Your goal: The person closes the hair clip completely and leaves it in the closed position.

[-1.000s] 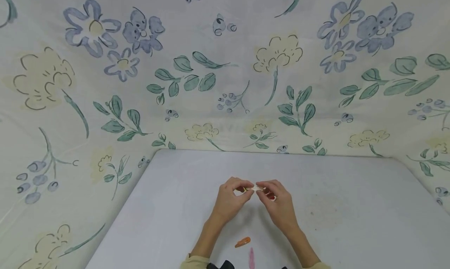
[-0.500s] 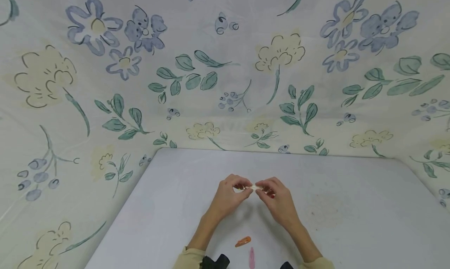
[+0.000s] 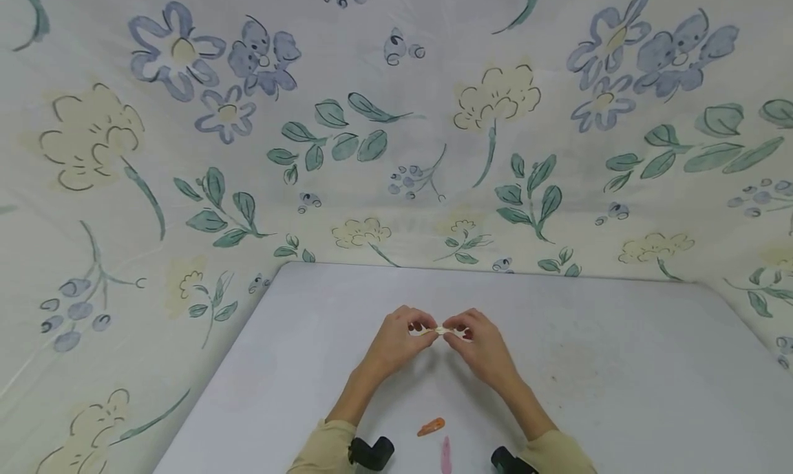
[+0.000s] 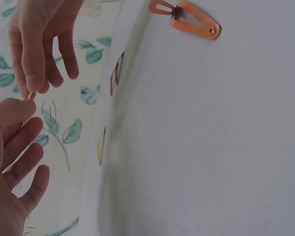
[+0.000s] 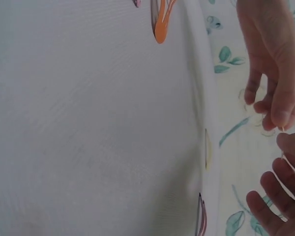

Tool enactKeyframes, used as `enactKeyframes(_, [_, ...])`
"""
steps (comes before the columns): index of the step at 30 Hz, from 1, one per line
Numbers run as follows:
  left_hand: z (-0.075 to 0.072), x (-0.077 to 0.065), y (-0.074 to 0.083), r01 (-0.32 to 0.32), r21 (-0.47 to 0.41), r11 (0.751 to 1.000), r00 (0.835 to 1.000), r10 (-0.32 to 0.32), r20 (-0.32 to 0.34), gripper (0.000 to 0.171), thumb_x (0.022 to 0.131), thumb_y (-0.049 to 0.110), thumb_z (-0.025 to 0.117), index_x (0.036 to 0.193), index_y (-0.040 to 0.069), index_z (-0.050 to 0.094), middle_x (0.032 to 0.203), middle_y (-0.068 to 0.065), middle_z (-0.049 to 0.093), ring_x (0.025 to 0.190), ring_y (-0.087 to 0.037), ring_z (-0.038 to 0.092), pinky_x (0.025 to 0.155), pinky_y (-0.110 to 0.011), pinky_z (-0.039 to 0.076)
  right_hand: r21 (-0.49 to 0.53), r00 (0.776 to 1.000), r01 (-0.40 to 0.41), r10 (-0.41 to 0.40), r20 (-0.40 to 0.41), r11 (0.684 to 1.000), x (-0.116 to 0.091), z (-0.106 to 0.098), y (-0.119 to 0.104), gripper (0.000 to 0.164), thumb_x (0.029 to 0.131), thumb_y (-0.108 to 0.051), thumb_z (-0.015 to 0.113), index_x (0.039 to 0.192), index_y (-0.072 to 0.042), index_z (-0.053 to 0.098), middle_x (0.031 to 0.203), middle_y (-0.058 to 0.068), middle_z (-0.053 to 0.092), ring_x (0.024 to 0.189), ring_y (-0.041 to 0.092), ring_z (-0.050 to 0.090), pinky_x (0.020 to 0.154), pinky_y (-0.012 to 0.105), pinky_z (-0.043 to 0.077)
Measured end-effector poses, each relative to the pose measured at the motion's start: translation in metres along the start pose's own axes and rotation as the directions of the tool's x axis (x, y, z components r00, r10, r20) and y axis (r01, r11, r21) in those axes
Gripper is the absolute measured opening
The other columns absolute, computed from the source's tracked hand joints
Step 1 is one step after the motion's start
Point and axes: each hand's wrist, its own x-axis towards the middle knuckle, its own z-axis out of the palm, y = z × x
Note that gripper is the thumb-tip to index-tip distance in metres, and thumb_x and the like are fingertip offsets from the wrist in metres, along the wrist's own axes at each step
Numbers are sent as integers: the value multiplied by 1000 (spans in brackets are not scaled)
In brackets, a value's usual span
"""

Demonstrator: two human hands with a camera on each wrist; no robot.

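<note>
Strip (image 3: 440, 330), pale and thin, is pinched by our left hand (image 3: 398, 338) and right hand (image 3: 484, 345), which partly hide it. Toward six o'clock lie an orange clip (image 3: 431, 427), then a pink clip (image 3: 446, 455).

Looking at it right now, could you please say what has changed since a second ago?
The left hand and right hand, pinching a small thin pale piece, shifted slightly to the person's left. Nothing was visibly grasped or released. The orange tapered clip and slender pink piece stayed on the white tabletop.
</note>
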Motion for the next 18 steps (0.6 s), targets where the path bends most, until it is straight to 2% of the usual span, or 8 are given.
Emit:
enactKeyframes(5, [0, 1, -8, 9, 37, 999, 1000, -10, 25, 8, 86, 16, 74, 93, 11, 73, 90, 2, 67, 88, -17, 59, 78, -31, 49, -67, 999, -8, 11, 41, 998, 6, 8, 2, 14, 84, -9, 77, 97, -10, 73, 92, -1, 62, 89, 17, 60, 79, 36, 54])
enactKeyframes(12, [0, 2, -16, 76, 111, 991, 991, -87, 98, 8, 87, 19, 73, 92, 13, 72, 91, 1, 63, 89, -17, 57, 73, -28, 46, -187, 990, -29, 54, 130, 982, 10, 16, 2, 13, 85, -10, 76, 97, -10, 73, 98, 2, 65, 98, 22, 61, 88, 41, 53])
enactKeyframes(18, [3, 1, -21, 80, 189, 979, 985, -107, 138, 9, 88, 21, 73, 92, 14, 71, 95, 0, 64, 92, -17, 57, 78, -33, 48, -255, 983, -9, 55, 177, 967, 12, 22, 3, 11, 84, -10, 77, 94, -10, 74, 96, 1, 64, 98, 22, 61, 87, 41, 53])
